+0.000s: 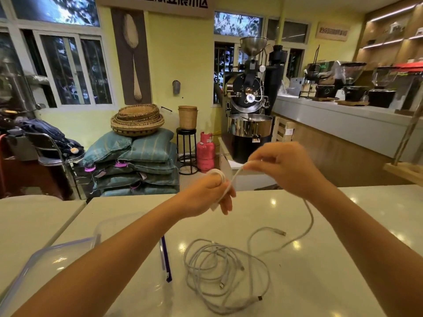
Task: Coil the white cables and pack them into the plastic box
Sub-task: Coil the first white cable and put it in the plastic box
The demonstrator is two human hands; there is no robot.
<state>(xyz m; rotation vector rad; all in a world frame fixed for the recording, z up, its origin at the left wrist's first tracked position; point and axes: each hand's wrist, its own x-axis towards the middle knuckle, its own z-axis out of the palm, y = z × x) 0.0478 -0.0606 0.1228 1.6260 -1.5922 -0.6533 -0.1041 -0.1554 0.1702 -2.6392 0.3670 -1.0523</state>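
Above the white table (343, 259), my left hand (207, 196) holds a small coil of white cable (218, 173) wound around its fingers. My right hand (280, 167) pinches the same cable a short way along, and the rest of it (310, 219) hangs down to the table, ending in a plug. A loose tangle of white cables (225, 271) lies on the table below my hands. The clear plastic box (167, 266) with a blue-purple latch stands under my left forearm, mostly hidden by it. Its lid (29, 266) with a blue rim lies at the lower left.
The table's far edge runs just behind my hands. Beyond it are stacked green sacks (137, 161) with woven baskets on top, a pink gas cylinder (205, 152), a coffee roaster (249, 104) and a long counter (343, 120) with machines at the right.
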